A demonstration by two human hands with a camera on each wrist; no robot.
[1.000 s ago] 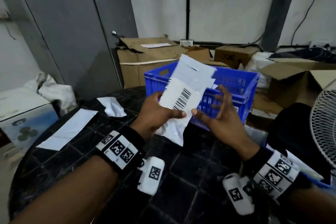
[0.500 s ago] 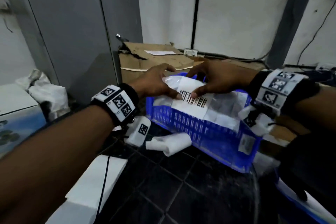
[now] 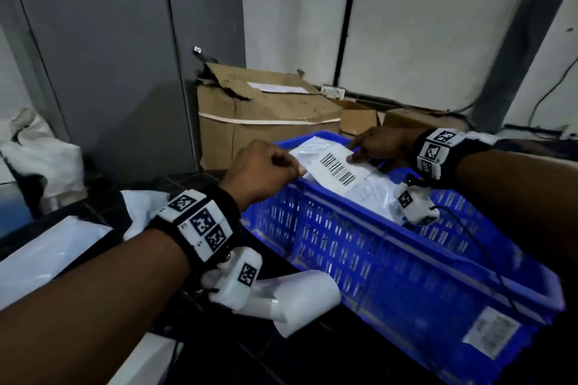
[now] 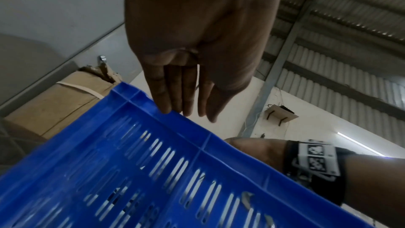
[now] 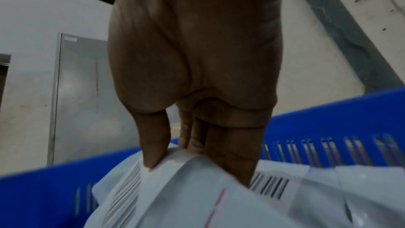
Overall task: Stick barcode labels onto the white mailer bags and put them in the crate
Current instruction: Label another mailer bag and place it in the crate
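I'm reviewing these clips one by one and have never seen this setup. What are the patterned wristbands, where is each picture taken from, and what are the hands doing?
No machine here: a person works bare-handed, wearing a camera on the head and one on each wrist; the checkered bands sit at the wrists beside them. The wide picture is the head view. The two close ones look along each hand from the wrist.

The left hand and right hand hold a white mailer bag with its barcode label over the blue crate, which already holds other bags. In the right wrist view, the thumb and fingers pinch the bag. On the dark table lie a curled label strip and another flat white bag.
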